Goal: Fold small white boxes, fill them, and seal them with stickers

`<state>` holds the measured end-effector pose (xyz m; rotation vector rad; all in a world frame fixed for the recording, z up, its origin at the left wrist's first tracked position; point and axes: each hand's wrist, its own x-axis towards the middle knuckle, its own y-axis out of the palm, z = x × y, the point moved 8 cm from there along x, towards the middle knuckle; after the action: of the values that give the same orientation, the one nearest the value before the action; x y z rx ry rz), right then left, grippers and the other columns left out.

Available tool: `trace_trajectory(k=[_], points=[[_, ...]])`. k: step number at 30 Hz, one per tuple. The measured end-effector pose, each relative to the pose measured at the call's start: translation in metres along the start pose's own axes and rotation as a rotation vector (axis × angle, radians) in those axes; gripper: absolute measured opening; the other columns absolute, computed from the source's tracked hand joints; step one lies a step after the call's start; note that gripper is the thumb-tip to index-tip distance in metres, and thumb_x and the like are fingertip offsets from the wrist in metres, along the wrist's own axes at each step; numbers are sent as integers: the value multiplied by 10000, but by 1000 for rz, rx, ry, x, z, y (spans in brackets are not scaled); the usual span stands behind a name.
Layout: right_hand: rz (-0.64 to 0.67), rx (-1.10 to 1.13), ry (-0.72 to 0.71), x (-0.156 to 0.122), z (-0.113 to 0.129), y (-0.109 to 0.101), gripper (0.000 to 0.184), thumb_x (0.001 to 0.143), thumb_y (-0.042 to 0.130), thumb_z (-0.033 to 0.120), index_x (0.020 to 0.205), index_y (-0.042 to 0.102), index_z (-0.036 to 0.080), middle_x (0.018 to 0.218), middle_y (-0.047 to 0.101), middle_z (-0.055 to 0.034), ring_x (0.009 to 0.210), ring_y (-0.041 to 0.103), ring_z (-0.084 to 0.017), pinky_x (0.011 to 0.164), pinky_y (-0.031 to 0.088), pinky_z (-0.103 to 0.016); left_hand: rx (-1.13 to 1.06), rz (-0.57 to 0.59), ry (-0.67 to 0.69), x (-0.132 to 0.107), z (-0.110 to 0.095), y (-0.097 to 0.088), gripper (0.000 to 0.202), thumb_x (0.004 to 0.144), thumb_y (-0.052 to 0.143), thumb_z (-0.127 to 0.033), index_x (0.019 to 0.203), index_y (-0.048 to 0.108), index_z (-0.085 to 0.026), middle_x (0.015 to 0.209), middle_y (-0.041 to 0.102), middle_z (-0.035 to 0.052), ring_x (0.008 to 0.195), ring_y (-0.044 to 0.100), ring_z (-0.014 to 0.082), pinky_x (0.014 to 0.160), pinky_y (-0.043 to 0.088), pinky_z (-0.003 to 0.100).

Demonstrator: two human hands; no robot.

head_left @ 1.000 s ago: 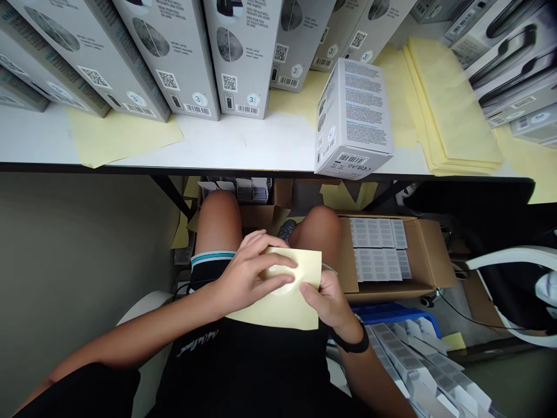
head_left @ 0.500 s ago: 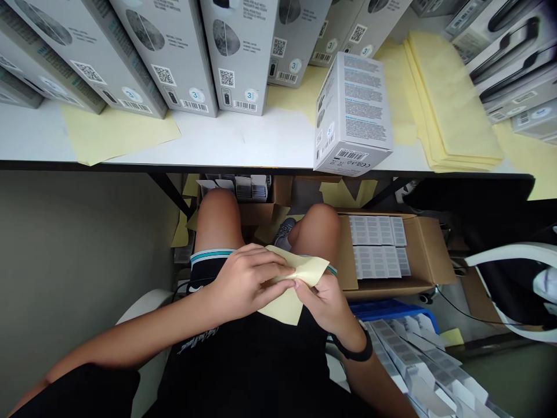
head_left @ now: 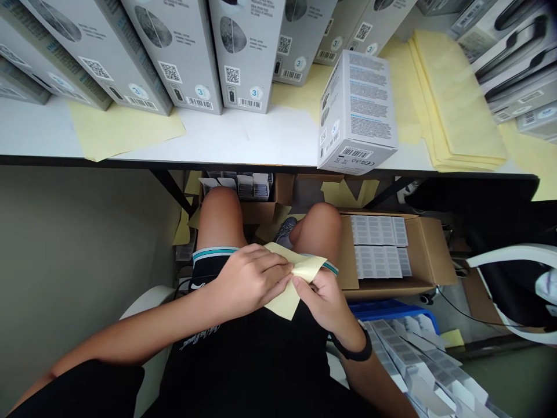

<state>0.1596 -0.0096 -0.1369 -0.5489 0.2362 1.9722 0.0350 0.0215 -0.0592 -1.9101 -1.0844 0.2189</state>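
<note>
A sheet of yellow paper (head_left: 285, 302) is held above my lap, pinched and creased across its middle. My left hand (head_left: 256, 277) closes on it from the left, with the fingertips at the crease. From the right, my right hand (head_left: 324, 296) grips the same sheet with its thumb on top; its other fingers are partly hidden behind the paper. The two hands almost touch at the crease. Above them on the white table, a grey-white printed box (head_left: 359, 116) stands near the front edge.
Several tall grey boxes (head_left: 248, 64) line the table's back. A stack of yellow sheets (head_left: 456, 104) lies at the right. Below, a cardboard carton (head_left: 429, 249) holds small white boxes, and a blue crate (head_left: 391, 307) with white boxes stands beside my right arm. The table edge (head_left: 243, 167) runs above my knees.
Both hands stay on the yellow paper, and its lower part has shifted slightly. The view has moved a little, so the table things appear slightly further right.
</note>
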Motion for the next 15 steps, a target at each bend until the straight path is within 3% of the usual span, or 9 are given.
trace_trajectory(k=[15], points=[[-44,-48,-57,2,9,-3,338,895,560,355,634,542,141,608,507,-21,568,475,-102,522,406,-206,-359,38,-235,1,22,3,145,931,623,-198,862,743,-157,840,761,-4,766,710,128,742,499,272]])
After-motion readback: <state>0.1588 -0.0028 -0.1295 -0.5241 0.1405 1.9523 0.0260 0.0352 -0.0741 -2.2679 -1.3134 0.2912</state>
